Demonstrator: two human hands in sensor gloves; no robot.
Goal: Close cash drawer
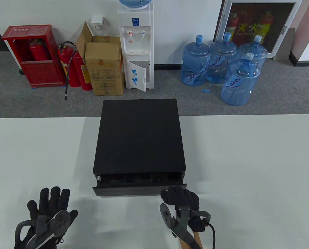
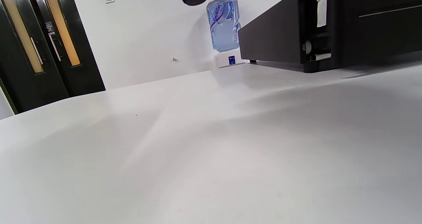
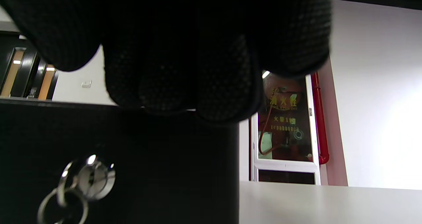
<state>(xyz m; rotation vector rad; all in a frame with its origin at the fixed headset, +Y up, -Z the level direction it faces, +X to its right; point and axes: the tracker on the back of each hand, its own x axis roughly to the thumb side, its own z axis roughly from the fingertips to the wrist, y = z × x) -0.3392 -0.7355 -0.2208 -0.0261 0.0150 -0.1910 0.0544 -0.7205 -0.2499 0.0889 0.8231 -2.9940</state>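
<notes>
On the white tabletop (image 1: pixel 247 160), squarely in the middle, sits the black cash drawer (image 1: pixel 139 140), its sliding tray (image 1: pixel 133 190) pulled a short way out toward the near edge so that a dark strip of the compartments shows behind the front panel. At the tray's near right corner is the right hand (image 1: pixel 181 201), its grip curled with the fingers bunched together, knuckles up against the front panel; whether they actually press on it cannot be told from above, and the right wrist view shows only the gloved fingers (image 3: pixel 184 69) hanging close before the black panel, to the right of the lock with its key ring (image 3: pixel 85 181). Well apart, to the left, the left hand (image 1: pixel 50 210) lies flat on the tabletop with its fingers spread, holding nothing. The step in hand seems to be the push itself, just begun or about to begin. A steady shove straight toward the far side should seat the tray flush; pushing from one corner could skew it, so even pressure matters.
</notes>
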